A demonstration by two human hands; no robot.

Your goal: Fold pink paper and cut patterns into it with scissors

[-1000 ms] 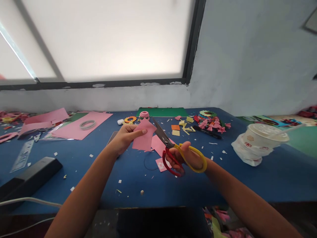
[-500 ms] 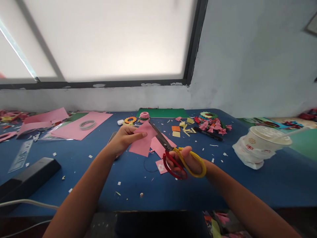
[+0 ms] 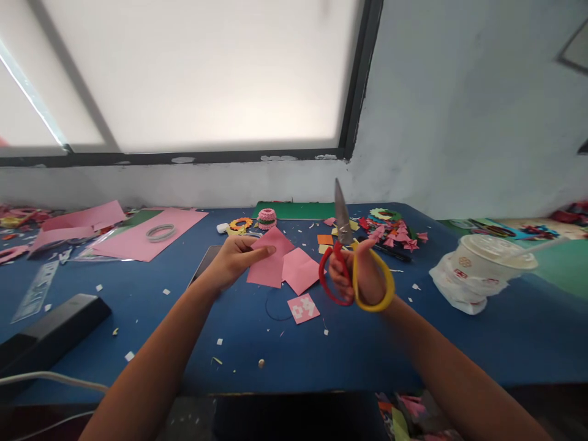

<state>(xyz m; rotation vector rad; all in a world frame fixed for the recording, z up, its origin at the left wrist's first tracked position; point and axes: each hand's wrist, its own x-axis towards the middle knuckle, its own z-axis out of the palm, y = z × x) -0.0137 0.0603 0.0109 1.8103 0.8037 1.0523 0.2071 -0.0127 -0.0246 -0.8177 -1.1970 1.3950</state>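
Big blue table (image 3: 413,343) runs across in front of you, littered with small white paper bits. Far left on it, large pink sheets (image 3: 151,236) with a pale tape ring (image 3: 162,231) lying on top. Near left, a long black box (image 3: 50,334) with a white cable beside it, and a clear ruler (image 3: 35,293) just beyond it. Right side, a plastic cup with lid and straw (image 3: 487,260) sits on a white bag. At the back edge, a green sheet (image 3: 294,210), and right of it a pile of pink and green folded paper pieces (image 3: 390,228) with a black marker (image 3: 390,250) touching the pile. Your left hand (image 3: 232,260) pinches a pink paper piece (image 3: 271,260) between thumb and fingers, held just above the table at centre. A second pink square (image 3: 301,269) lies flat just beside it, partly under it. Your right hand (image 3: 361,275) is closed through the loops of the scissors (image 3: 344,257), one loop red, one yellow, blades shut and pointing straight up, apart from the paper. A small pink scrap with white squares (image 3: 303,307) lies on the table between your hands, nearer you.
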